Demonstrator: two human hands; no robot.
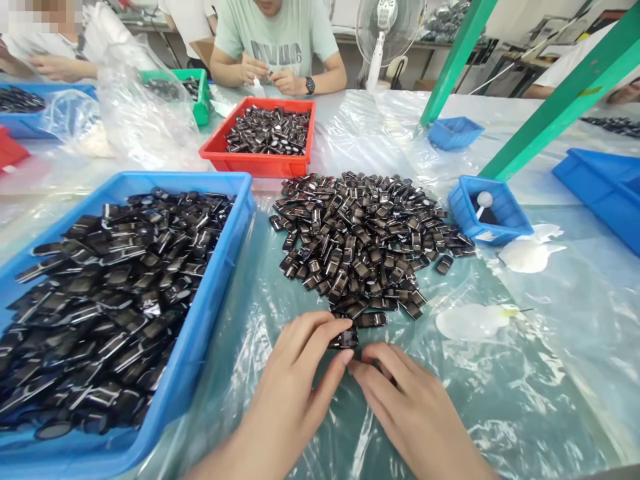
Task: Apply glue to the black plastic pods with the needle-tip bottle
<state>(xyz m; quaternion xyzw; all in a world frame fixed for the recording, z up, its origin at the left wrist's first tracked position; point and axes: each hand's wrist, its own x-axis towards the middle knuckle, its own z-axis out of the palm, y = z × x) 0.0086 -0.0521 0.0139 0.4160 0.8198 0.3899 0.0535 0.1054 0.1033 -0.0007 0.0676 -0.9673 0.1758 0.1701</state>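
Across the foreground, table point(560, 400) under clear plastic sheet point(400, 140): creased, glossy, glare blotting it in places. Green posts point(565, 103) at right, straight, flat-sided, tops cut by the frame. Beyond the table, a person point(280, 33) in a pale green shirt, head mostly cut off; whatever is at the fingertips, too small to tell. Left, blue tray point(213, 293): rigid plastic, rounded rim, heaped with shiny dark pieces point(125, 287); left side out of view, lower layers buried. Centre, pile point(365, 233) of dark oblong pieces, loose on the sheet, smooth, glassy, inner ones hidden. Behind it, red tray point(255, 164), sloped walls, full of dark pieces, single shapes hard to separate. Left hand point(300, 360) at the pile's near edge, fingers bent, forefinger and thumb closed on one part point(345, 339). Right hand point(410, 390) just beside, fingers curled, tips near the left thumb; cannot tell whether it grips anything. Right of the pile, blue box point(505, 232), tapered, contents dark, texture unclear. Bottles point(470, 322) nearby, milky, soft-looking, the nearer thin-tipped. White scoop point(484, 199) in the box, round-ended. Held part: dark, glossy, partly covered by fingers
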